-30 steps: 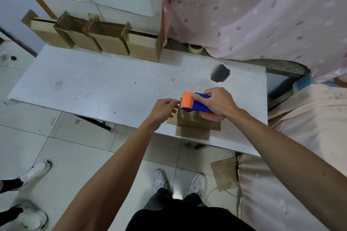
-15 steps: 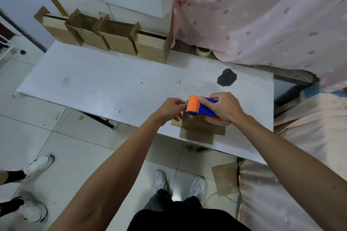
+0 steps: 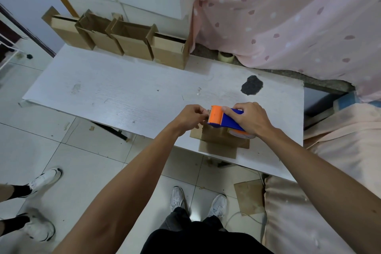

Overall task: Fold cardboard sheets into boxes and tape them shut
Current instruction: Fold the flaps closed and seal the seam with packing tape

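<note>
A small brown cardboard box (image 3: 218,139) stands near the front edge of the white table (image 3: 127,93), its lower flaps spread flat. My right hand (image 3: 250,118) grips a blue and orange tape dispenser (image 3: 223,119) on top of the box. My left hand (image 3: 191,116) is at the box's left side, its fingers curled and pinching at the dispenser's orange toothed end; what they pinch is too small to tell. Most of the box top is hidden by the dispenser and both hands.
Several folded open cardboard boxes (image 3: 132,41) line the table's back edge against a white cabinet. A tape roll (image 3: 226,56) sits by the pink curtain (image 3: 288,16). A dark patch (image 3: 252,88) marks the table. Another person's shoes (image 3: 44,179) stand left; a cardboard scrap (image 3: 248,197) lies on the floor.
The view has shifted slightly. My left hand has moved in from beside the box to the dispenser's orange end. The right hand keeps its grip on the dispenser.
</note>
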